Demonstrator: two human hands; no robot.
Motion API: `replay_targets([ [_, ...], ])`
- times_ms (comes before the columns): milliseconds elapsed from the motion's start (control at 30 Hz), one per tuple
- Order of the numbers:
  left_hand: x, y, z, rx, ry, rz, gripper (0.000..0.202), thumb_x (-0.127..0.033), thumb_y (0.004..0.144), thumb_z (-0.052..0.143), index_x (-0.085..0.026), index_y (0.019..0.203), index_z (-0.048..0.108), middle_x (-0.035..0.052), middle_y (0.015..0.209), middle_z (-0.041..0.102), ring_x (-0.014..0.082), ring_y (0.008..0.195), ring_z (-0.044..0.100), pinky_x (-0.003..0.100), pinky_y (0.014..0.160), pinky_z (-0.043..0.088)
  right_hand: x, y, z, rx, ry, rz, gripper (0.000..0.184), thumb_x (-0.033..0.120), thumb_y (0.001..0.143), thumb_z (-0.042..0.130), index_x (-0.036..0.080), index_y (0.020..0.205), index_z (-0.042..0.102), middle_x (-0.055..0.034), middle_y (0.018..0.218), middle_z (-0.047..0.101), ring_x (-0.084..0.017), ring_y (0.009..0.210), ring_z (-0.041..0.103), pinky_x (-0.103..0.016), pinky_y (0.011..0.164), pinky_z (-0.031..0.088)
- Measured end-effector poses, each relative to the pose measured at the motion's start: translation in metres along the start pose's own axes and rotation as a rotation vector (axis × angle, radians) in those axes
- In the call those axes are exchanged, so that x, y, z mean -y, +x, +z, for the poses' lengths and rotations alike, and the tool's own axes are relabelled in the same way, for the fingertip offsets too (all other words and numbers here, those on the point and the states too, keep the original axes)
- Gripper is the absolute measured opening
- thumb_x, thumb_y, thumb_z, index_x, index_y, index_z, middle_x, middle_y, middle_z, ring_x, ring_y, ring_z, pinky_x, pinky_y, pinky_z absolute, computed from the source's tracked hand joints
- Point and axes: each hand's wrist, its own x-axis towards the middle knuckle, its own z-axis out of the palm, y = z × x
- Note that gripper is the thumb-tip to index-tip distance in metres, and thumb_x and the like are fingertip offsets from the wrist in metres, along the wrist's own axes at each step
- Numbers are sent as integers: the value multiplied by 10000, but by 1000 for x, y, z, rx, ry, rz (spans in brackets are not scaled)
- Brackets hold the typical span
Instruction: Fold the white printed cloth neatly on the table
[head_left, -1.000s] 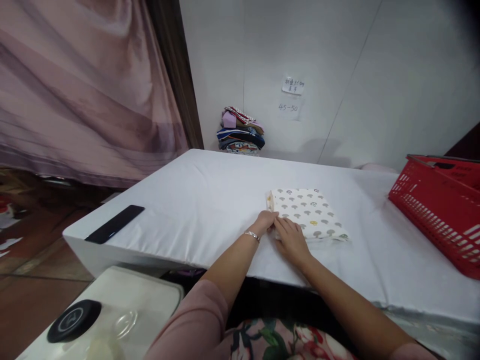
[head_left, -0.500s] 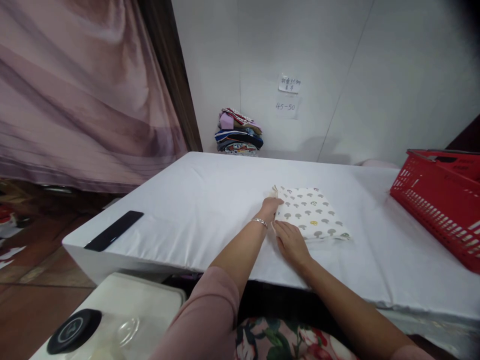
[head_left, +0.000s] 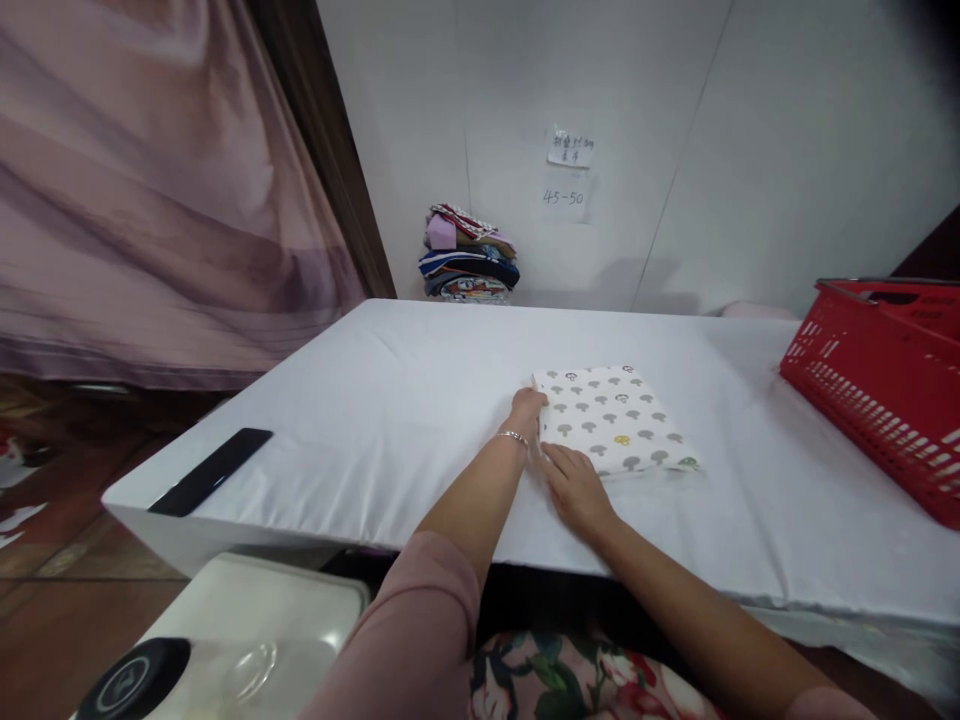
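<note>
A folded white cloth printed with grey mushrooms and one yellow one lies flat on the white-covered table. My left hand, with a silver bracelet at the wrist, is closed on the cloth's left edge; some of its fingers are hidden. Closer to me, my right hand grips the near left corner, its fingers close together along the edge. Both hands rest low against the tabletop.
A red plastic basket stands at the right end. Folded fabrics are stacked beyond the far edge. A black phone-like slab lies at the left corner. Below it is a pale container. Handwritten notes hang on the wall.
The cloth's left edge, ruffled at its far corner before, now lies straighter. Both hands keep to that edge, the left hand slightly further left. The view has shifted a little.
</note>
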Motion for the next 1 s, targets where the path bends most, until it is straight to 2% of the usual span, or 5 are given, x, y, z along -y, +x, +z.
replay_targets([
  [233,1,9,-2,-107,399,207,482,-103,644,673,-157,1113,577,123,1115,656,254,1100,590,318,915,443,-1,-1,4,3,30,26,494,12,805,433,156,1256,572,-140,1294,566,-269,1168,478,-424,923,396],
  [433,18,4,-5,-121,581,410,381,-199,841,511,-152,1219,516,137,1249,578,223,1184,525,328,1010,380,0,-1,4,8,78,40,497,5,803,427,159,1255,567,-129,1306,560,-253,1181,472,-412,939,393],
  [667,22,-3,-11,-218,854,589,424,-236,916,396,-124,1324,427,165,1339,491,238,1245,466,345,1023,377,3,0,1,6,110,46,514,-14,796,423,171,1256,559,-115,1304,563,-239,1196,461,-404,957,382],
  [900,-7,-7,-2,-200,1130,442,558,-187,860,439,-150,1409,340,169,1421,420,296,1264,446,443,999,402,0,1,9,-30,112,21,434,19,806,496,135,1216,573,-139,1276,577,-253,1165,487,-412,939,391],
  [1000,-17,-10,6,-138,1220,650,565,-250,870,455,-182,1418,336,134,1515,288,274,1370,305,449,1081,317,1,3,9,-36,109,19,375,60,823,522,149,1180,591,-135,1267,583,-255,1172,484,-420,931,404],
])
